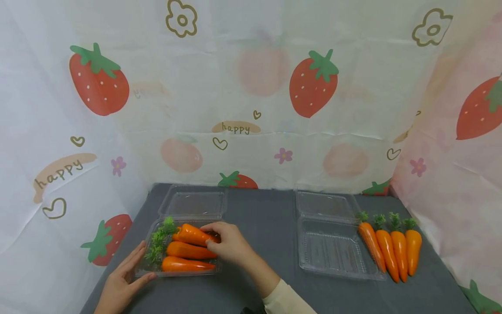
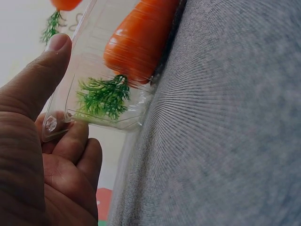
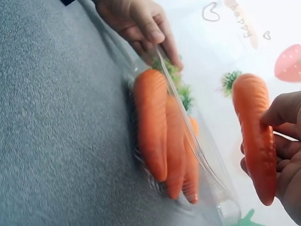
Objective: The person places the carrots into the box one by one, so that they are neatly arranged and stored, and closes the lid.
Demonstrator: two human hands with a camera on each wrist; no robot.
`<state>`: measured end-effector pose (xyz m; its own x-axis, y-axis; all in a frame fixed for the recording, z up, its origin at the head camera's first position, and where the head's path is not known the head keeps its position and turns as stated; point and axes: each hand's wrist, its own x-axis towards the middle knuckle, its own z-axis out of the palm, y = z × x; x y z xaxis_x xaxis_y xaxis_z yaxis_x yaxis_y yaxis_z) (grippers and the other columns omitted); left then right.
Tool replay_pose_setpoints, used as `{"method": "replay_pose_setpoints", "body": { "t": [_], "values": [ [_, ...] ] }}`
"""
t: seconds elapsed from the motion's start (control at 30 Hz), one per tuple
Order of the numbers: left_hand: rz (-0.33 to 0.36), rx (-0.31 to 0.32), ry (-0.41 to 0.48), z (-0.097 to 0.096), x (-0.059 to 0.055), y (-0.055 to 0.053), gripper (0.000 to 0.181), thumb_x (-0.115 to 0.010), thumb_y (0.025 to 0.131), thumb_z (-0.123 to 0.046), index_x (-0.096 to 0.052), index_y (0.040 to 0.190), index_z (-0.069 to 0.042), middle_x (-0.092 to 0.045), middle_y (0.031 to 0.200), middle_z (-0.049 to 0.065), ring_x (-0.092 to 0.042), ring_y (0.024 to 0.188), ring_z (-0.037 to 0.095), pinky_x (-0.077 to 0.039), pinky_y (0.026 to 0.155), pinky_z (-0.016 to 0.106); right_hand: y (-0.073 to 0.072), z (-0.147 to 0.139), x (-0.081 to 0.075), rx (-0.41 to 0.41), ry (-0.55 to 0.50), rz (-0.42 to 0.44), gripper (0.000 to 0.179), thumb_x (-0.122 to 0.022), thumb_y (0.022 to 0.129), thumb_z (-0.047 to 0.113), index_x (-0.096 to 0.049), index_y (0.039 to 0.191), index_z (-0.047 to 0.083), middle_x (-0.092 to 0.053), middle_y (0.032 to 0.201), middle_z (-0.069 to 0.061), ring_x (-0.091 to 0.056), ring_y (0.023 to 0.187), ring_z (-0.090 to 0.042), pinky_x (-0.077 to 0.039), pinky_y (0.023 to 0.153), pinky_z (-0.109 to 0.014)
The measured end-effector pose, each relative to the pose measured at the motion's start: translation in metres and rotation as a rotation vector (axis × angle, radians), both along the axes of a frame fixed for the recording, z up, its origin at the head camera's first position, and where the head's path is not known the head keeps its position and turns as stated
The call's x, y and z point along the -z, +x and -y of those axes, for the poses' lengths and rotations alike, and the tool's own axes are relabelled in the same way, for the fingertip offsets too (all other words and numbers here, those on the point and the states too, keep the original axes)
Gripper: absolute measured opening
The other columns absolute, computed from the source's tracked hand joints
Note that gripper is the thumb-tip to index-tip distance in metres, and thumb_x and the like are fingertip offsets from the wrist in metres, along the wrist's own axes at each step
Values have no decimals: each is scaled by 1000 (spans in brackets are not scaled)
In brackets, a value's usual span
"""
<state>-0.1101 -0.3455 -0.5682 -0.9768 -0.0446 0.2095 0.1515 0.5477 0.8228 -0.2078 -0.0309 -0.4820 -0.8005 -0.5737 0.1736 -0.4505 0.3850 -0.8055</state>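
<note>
Two clear plastic boxes on the grey surface, both lids folded open at the far side. Left box: three carrots inside, side by side, leafy ends toward its left wall, tips right. Right hand pinches a fourth carrot between thumb and fingers, just above that box's far part, over the others; right wrist view shows it apart from them. Left hand touches the left box's near left corner, fingers relaxed along the side, thumb at the front. Right box: ribbed base visible. Four more carrots lie along its right side, leaves away from the person, leftmost overlapping the rim.
</note>
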Motion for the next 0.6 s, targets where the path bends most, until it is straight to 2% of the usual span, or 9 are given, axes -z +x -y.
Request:
{"method": "replay_pose_setpoints", "body": {
  "t": [0.17, 0.33, 0.6],
  "values": [
    [-10, 17, 11, 1, 1, 0, 82, -81, 89, -28, -41, 158, -10, -32, 166, 15, -26, 135, -25, -36, 99, -3, 1, 10, 1, -21, 30, -4, 34, -66, 97, 12, -71, 130, 16, -70, 122, 4, -62, 97, -4, -55, 80, -16],
    [2, 11, 2, 2, 0, 0, 83, -81, 89, -31, -40, 158, -13, -32, 166, 12, -25, 134, -26, -36, 98, -4, 1, 20, 7, -30, 55, -17, 32, -68, 96, 12, -73, 127, 16, -70, 119, 5, -60, 93, 1, -54, 78, -14],
    [11, 8, -2, 2, 0, 1, 83, -81, 89, -33, -40, 159, -17, -32, 166, 11, -25, 133, -26, -35, 98, -4, 0, 32, 16, -54, 144, -101, 33, -70, 94, 13, -74, 127, 17, -71, 124, 3, -64, 109, -3, -54, 87, -14]
  ]
}}
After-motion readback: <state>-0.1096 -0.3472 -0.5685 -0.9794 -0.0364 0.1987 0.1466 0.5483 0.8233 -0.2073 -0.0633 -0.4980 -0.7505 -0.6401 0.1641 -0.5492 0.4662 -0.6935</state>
